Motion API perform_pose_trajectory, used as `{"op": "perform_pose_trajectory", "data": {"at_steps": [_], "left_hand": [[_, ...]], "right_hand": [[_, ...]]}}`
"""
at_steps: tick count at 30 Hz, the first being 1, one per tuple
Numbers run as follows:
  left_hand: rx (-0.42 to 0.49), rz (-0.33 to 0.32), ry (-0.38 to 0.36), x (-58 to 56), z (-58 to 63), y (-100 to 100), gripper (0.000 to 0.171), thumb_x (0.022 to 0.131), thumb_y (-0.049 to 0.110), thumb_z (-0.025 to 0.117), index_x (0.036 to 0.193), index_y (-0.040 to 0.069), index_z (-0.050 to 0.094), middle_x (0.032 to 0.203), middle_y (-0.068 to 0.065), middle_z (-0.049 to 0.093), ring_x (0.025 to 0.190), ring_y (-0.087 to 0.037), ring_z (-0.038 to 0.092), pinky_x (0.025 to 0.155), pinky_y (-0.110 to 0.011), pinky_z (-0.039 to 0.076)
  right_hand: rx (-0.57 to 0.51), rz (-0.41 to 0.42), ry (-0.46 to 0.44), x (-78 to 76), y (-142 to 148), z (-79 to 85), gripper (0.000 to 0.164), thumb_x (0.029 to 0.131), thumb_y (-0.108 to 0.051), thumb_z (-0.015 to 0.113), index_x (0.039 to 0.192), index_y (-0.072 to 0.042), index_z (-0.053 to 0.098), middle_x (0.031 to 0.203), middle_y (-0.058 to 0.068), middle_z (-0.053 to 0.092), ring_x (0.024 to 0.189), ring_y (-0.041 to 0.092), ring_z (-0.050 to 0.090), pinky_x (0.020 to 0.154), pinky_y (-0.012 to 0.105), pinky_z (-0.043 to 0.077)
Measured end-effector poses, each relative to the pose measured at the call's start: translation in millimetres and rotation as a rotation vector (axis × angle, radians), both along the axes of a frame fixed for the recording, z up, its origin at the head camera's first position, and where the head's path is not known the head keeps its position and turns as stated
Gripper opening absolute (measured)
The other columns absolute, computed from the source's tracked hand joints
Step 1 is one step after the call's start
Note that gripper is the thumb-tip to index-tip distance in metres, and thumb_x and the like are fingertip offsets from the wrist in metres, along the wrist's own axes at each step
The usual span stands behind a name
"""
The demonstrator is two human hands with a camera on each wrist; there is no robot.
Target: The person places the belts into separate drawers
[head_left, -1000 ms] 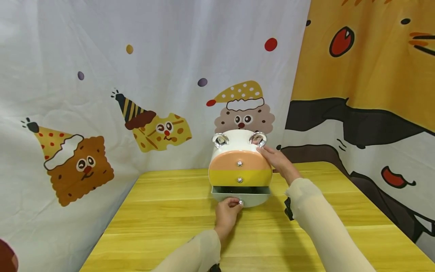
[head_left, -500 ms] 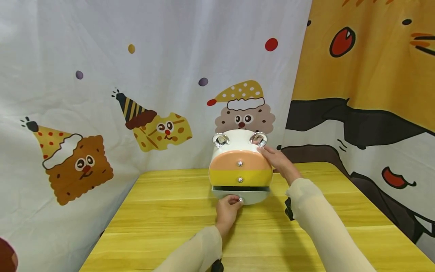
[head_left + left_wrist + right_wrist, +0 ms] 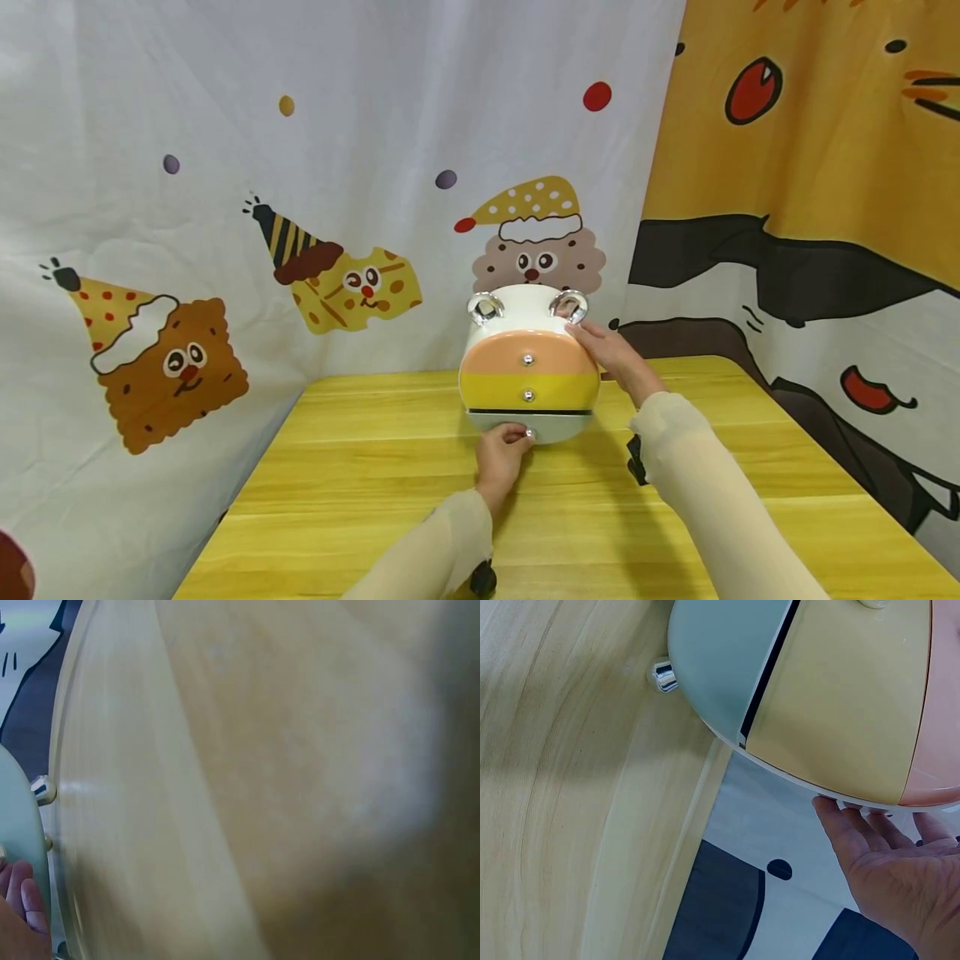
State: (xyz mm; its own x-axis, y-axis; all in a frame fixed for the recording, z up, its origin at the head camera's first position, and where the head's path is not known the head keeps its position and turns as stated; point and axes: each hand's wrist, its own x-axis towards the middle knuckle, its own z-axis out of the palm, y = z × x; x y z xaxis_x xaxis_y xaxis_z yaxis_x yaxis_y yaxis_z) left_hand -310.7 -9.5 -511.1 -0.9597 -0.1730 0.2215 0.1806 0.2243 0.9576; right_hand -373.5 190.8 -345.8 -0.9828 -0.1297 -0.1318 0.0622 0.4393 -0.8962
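Note:
A small rounded drawer cabinet (image 3: 521, 310) with a white top and two silver ear loops stands on the table. Its fronts are a peach top drawer (image 3: 495, 354), a yellow middle drawer (image 3: 491, 392) and a pale green bottom drawer (image 3: 566, 427), each with a silver knob. The green drawer sits out by a narrow dark gap, clearest in the right wrist view. My left hand (image 3: 498, 462) pinches the knob (image 3: 531, 433) of that drawer. With fingers extended, my right hand (image 3: 900, 877) touches the cabinet's right side, its thumb near the upper front edge.
The wood-grain table (image 3: 360, 467) spreads around the cabinet, its back edge just behind. A printed cartoon curtain (image 3: 375, 125) hangs behind it and along the right side. Short silver feet (image 3: 662, 676) hold the cabinet up.
The green bottom drawer has slid inward from clearly pulled out to a thin gap. My left hand has moved forward with its knob; my right hand has stayed on the cabinet's side.

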Motion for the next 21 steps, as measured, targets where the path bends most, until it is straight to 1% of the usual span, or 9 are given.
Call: {"op": "perform_pose_trajectory", "data": {"at_steps": [11,21], "left_hand": [[-0.006,0.006,-0.007,-6.7,0.6,0.1,0.009,0.078,0.002,0.082,0.083,0.004,0.075,0.077,0.0,0.071,0.069,-0.007,0.062,0.063,-0.024,0.052],[0.002,0.003,-0.012,-13.0,0.1,0.5,0.009,0.078,0.002,0.082,0.085,0.003,0.076,0.079,-0.001,0.072,0.071,-0.008,0.064,0.065,-0.024,0.053]], "right_hand": [[0.001,-0.007,0.004,0.1,0.1,-0.3,0.077,0.098,-0.065,0.043,0.159,-0.023,0.024,0.16,0.019,0.024,0.141,0.043,0.029,0.106,0.063,0.035],[0.003,0.002,0.006,-2.3,1.6,-2.1,0.079,0.096,-0.068,0.042,0.159,-0.024,0.023,0.16,0.018,0.025,0.14,0.043,0.031,0.104,0.062,0.036]]}}
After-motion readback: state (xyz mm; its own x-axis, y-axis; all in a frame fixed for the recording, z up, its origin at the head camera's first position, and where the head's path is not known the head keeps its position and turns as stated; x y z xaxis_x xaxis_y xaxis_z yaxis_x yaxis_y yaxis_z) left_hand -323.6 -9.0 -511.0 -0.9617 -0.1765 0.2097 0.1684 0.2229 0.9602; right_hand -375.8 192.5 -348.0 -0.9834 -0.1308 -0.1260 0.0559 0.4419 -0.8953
